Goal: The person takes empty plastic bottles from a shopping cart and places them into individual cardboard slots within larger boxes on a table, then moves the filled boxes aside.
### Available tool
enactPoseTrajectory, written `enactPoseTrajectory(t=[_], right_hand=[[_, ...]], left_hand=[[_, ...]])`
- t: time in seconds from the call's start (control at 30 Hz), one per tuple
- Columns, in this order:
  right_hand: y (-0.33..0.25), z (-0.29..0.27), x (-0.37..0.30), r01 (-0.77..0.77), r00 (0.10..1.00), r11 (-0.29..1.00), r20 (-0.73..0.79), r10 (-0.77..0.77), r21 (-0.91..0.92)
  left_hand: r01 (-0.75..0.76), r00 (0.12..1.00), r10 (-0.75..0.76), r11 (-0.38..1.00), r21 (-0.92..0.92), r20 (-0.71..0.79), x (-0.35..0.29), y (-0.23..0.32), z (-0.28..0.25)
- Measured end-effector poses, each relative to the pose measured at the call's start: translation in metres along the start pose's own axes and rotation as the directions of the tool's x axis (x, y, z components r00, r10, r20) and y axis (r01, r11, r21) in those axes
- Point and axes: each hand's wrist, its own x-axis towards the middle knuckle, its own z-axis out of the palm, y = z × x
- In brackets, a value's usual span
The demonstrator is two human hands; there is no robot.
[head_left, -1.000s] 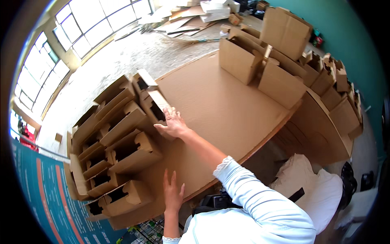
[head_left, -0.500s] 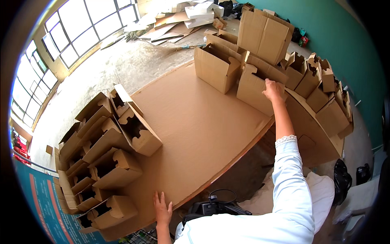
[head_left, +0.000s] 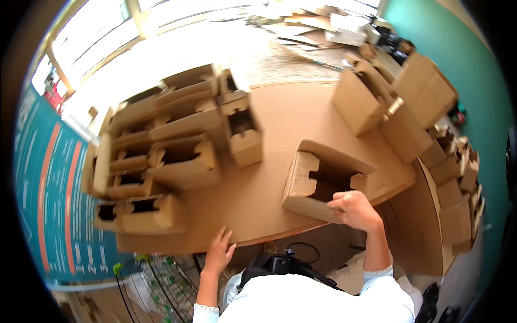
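Observation:
An open-topped cardboard box stands near the front edge of the cardboard-covered table. My right hand is closed on its near upper wall, with the fingertips partly hidden. At the table's front edge, my left hand rests with its fingers spread and nothing in it. Left of the held box, several similar open boxes stand packed together in rows. Farther right on the table are more boxes, one upright carton among them.
A second surface at the right bears a cluster of open boxes. A wire basket with bottles stands below the table's left end. Scrap cardboard and white blocks lie piled on the far floor, near a broom.
My right hand has brought a box from the right-hand group toward me, to the table's front edge. The whole view has turned left. My left hand stays at the edge.

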Motion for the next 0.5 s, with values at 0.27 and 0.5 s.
enactPoseTrajectory(t=[0.27, 0.5], right_hand=[[-0.147, 0.059, 0.071, 0.399, 0.909, 0.915, 0.161, -0.386, -0.062], [-0.203, 0.114, 0.097, 0.363, 0.888, 0.932, 0.303, -0.345, -0.002]], left_hand=[[0.088, 0.944, -0.108, 0.993, -0.075, -0.312, -0.114, -0.048, -0.069], [0.438, 0.533, -0.540, 0.835, -0.333, -0.652, -0.299, -0.145, -0.125]])
